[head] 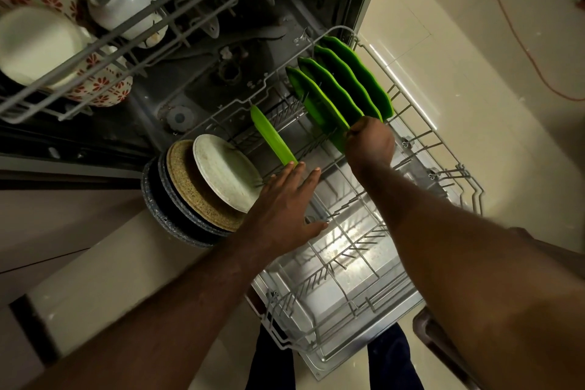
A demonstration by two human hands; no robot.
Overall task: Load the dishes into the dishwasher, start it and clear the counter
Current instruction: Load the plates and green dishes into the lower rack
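Cream tile floor at 1–3 o'clock, open dishwasher fills 10–12. Lower rack pulled out over the door, centre to 5 o'clock, near half has only bare tines. Upper rack at 10–11 holds white cups and floral bowls. Stack of round plates leans at the lower rack's 9 o'clock edge. Four green plates stand on edge in a row at 1 o'clock, long axes running 11 to 5. Front green plate of that row has its near end pinched in the right grip, fingers curled on the rim. Lone green plate is slotted apart toward 11 o'clock, same 11–5 axis. Left grip is flat, fingers straight and spread, tips touching the lone plate's near end. My read: seating step, each hand already on its own plate, and any nudge goes along the tine rows toward 11.
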